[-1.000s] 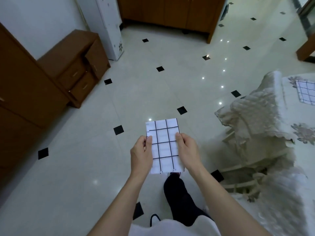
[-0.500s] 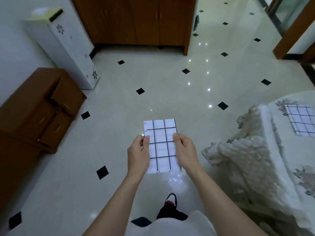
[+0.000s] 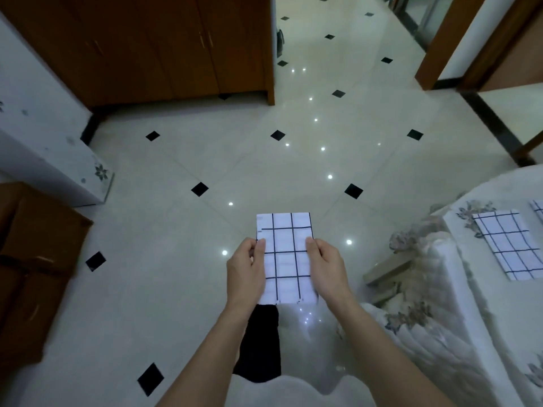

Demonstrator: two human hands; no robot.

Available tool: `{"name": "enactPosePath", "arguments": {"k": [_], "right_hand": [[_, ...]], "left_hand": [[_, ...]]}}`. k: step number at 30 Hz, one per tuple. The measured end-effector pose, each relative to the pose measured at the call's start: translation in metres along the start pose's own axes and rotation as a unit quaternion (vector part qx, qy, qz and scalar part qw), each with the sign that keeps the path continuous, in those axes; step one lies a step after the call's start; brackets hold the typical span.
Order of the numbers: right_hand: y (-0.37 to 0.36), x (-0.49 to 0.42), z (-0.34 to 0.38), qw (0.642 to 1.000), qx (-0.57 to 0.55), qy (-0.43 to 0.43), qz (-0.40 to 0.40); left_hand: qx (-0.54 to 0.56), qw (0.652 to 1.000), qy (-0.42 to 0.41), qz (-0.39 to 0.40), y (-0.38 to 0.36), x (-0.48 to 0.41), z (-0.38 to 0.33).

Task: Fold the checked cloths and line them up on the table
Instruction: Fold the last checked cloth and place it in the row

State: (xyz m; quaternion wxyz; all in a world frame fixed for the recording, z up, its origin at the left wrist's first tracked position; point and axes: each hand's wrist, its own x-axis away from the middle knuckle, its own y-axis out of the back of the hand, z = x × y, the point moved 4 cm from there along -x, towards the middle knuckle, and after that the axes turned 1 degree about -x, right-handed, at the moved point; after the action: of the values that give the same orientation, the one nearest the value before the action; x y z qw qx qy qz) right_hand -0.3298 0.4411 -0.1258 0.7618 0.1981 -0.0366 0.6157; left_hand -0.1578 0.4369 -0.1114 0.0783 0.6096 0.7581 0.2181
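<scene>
Since half a second ago the table (image 3: 470, 289) under its lace cover has come further into view at the right, and the held cloth (image 3: 286, 259) stays between both hands above the tiled floor (image 3: 264, 171). Three checked cloths show: the held one, a folded cloth (image 3: 509, 245) lying flat on the table, and a cloth corner (image 3: 538, 207) cut off at the edge. The left hand (image 3: 245, 274) and right hand (image 3: 327, 271) each pinch a long side, thumbs on top. One dark cabinet (image 3: 147, 45), one white appliance (image 3: 44, 160) and one brown drawer unit (image 3: 35, 259) stand to the left.

Dim bluish light, ceiling-light glare spots on glossy floor (image 3: 293, 171), wide-angle edge distortion
</scene>
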Motion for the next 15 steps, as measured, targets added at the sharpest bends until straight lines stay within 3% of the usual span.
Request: {"name": "enactPosePath", "arguments": {"k": [9,15], "right_hand": [[0.011,-0.190,0.079,0.995,0.005,-0.004,-0.103],[0.038,-0.277,0.108,0.983,-0.020,-0.033,-0.179]], "left_hand": [[-0.024,0.993,-0.053,0.103,-0.076,-0.221,-0.080],[-0.026,0.981,-0.094,0.167,-0.132,-0.312,-0.133]]}}
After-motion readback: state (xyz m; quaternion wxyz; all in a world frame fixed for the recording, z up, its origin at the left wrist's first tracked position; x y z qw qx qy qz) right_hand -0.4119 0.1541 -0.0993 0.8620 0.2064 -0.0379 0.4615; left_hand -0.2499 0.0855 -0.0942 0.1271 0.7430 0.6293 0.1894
